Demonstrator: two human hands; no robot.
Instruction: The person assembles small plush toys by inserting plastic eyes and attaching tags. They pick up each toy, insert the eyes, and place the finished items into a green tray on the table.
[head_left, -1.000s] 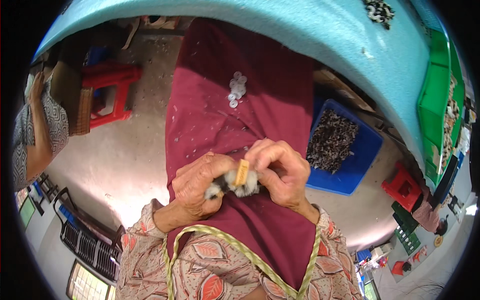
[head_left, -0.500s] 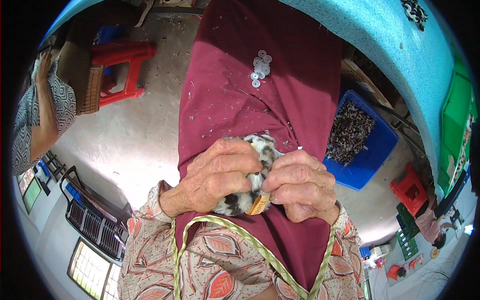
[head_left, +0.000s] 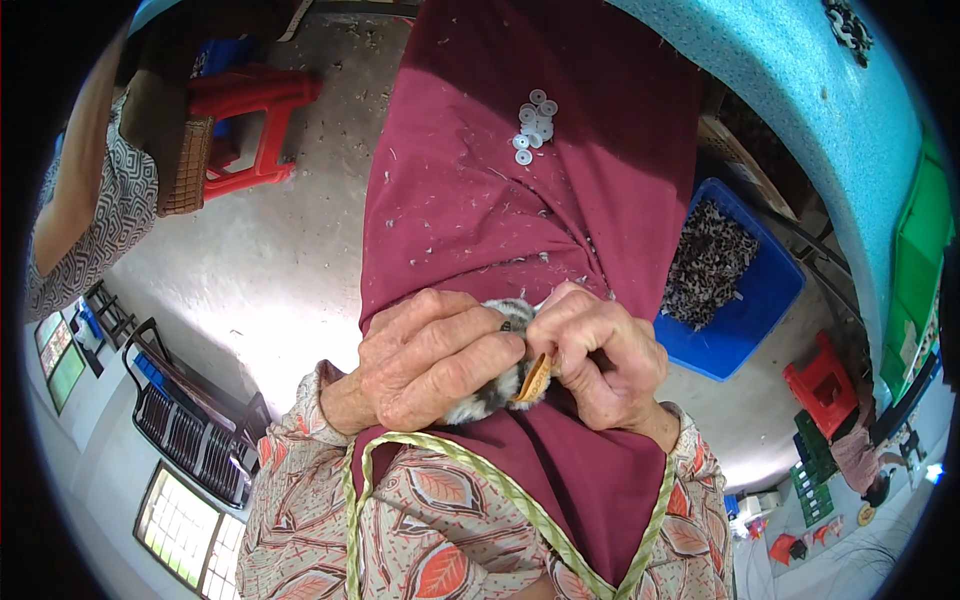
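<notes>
Hands lower since before, left hand (head_left: pixel 432 358) and right hand (head_left: pixel 600 350) pinching furry piece (head_left: pixel 487 393), long axis upper-right to lower-left

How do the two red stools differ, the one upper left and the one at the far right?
The upper-left red stool looks larger in the picture and lies close to the maroon apron; the far-right red stool looks smaller and stands past the blue bin. The upper-left one shows open legs and rungs; the right one shows mostly its top. Both look like red plastic.
</notes>
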